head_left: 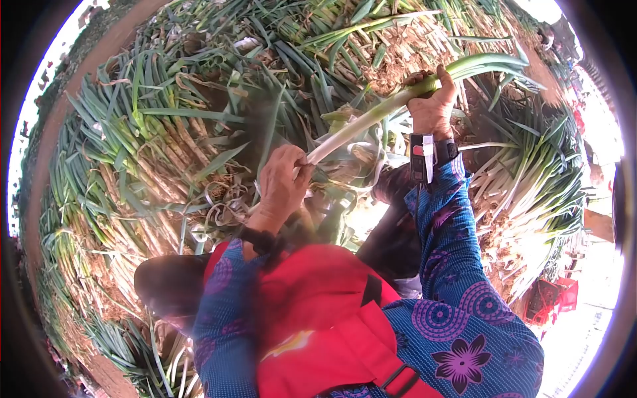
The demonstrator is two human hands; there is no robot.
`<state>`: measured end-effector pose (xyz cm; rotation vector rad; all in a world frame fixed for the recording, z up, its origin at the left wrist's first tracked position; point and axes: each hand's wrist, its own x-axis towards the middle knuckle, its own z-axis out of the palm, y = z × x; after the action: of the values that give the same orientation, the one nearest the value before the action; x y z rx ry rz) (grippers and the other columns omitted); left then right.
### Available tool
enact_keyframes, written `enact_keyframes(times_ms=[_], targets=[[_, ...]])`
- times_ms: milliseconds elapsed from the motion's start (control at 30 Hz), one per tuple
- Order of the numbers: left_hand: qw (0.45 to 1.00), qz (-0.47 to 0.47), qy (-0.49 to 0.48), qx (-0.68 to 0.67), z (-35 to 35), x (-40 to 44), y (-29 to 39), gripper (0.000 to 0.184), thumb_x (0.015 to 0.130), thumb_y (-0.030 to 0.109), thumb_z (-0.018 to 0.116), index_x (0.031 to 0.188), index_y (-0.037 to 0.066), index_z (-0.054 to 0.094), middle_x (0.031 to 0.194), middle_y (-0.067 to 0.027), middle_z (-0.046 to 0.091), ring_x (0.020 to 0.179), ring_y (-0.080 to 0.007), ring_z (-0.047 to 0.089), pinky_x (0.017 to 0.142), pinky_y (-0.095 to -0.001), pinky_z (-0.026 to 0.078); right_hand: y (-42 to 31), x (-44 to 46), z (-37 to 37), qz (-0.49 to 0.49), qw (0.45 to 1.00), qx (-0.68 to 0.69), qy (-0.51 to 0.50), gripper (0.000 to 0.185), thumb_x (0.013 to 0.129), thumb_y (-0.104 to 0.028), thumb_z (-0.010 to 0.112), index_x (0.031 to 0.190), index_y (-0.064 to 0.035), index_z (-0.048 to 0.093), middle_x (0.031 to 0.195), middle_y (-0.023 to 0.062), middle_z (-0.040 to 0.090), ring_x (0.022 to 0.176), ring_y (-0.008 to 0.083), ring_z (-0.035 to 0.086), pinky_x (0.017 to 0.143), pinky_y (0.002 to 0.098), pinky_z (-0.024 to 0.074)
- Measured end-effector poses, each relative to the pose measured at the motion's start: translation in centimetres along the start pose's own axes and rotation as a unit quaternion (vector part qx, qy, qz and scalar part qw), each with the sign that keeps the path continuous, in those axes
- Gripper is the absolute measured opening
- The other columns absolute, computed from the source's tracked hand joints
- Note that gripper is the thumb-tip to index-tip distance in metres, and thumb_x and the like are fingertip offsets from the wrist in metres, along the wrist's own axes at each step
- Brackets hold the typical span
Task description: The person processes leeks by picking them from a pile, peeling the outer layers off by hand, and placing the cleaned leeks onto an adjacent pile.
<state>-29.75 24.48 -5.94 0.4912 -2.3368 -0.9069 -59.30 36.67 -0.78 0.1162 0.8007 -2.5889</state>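
A long leek (pixel 371 116) slants across the middle of the view, its white end at the lower left and its green leaves at the upper right. My right hand (pixel 431 103) is wrapped round it where the stalk turns green. My left hand (pixel 282 182) is closed in a pinch at the white end, fingertips touching it. Loose peeled leaves (pixel 352 176) lie beneath the stalk.
Piled leeks with brown outer skins (pixel 166 152) spread over the left side and the top. Paler, cleaner leeks (pixel 524 179) are heaped at the right. A red crate (pixel 554 298) stands at the lower right. My legs and red apron (pixel 318 298) are below.
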Motion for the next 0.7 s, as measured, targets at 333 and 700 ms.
enact_keyframes(times_ms=[333,700], targets=[[0.996,-0.059,0.037,-0.050,-2.0,-1.1,0.5,0.017,0.079,0.002,0.069,0.087,0.003,0.054,0.079,-0.0055,0.057,0.061,-0.0147,0.052,0.056,-0.0285,0.044,0.9,0.6,-1.6,0.002,0.999,-0.038,0.025,0.028,0.085,-0.029,0.060,0.088,-0.0038,0.047,0.073,0.0085,0.053,0.065,0.0247,0.055,0.068,0.0403,0.0483],[0.881,-0.237,0.139,-0.385,-6.2,-2.8,-2.9,0.011,0.093,0.006,0.059,0.095,0.006,0.048,0.091,-0.0049,0.058,0.083,-0.0196,0.068,0.072,-0.0312,0.058,0.6,1.2,-1.6,0.026,0.998,-0.041,0.026,0.031,0.088,-0.036,0.055,0.081,-0.0065,0.050,0.069,0.0072,0.054,0.068,0.0237,0.056,0.068,0.0398,0.0455]])
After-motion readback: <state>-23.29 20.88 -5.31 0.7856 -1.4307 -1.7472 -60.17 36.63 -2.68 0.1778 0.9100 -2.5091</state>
